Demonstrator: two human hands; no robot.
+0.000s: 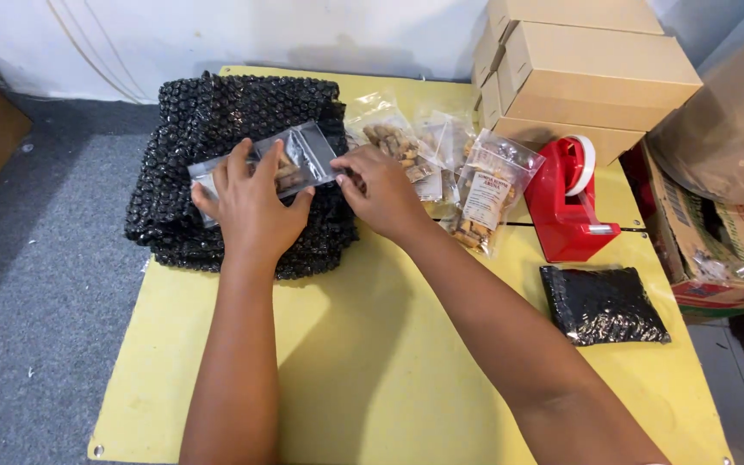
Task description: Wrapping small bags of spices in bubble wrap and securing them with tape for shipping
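Note:
My left hand (250,207) presses flat on a small clear plastic bag (310,155) holding a few brown pieces. The bag lies on top of a stack of black bubble wrap (217,112) at the far left of the yellow table (372,362). My right hand (381,191) pinches the bag's right edge with its fingertips. Just right of that hand lie several more clear bags of brown pieces (402,142), one with a white label (486,200).
A red tape dispenser (570,207) stands right of the bags. A wrapped black bubble-wrap packet (603,303) lies in front of it. Brown cardboard boxes (587,69) are stacked at the back right, with an open carton (725,250) beyond the table's right edge. Grey carpet (36,258) covers the floor at left.

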